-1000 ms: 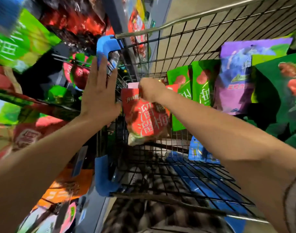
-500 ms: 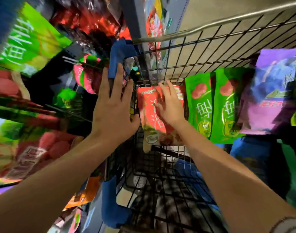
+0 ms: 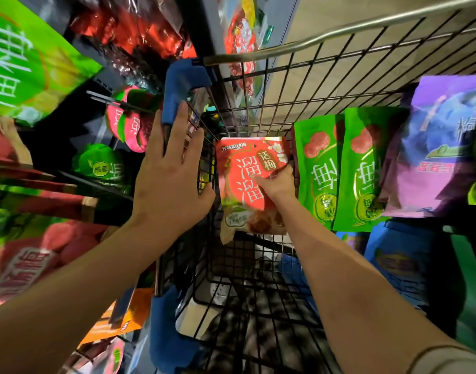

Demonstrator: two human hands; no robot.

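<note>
Against the far wall of the cart, at 12 o'clock from the person: red bag, upright, print facing the camera, bottom edge hanging clear of the cart floor.

Right hand is on the bag's lower right. Fingers are curled in, thumb on the front face, and it looks like a pinch on the right edge. Whether the fingers go round the back is hidden, so take the pinch as a reading. The bag stays up because the hand holds it against the mesh.

Left hand is at 9 o'clock of the bag, flat on the cart's left wall. Fingers are straight and spread, holding nothing, tips near the blue corner guard. My guess is it steadies the cart while the other hand works.

At 3 o'clock of the red bag are two green bags, upright and side by side on the same wall, then a purple bag further right. Looks like a row is being built, faces out, with the red one taking the leftmost slot.

Blue bags lie lower down at 4 o'clock. Shelf packs fill 9 to 11 o'clock, outside the cart.

Risk: the bag is soft and has nothing under it. If let go it likely slides down the mesh.
</note>
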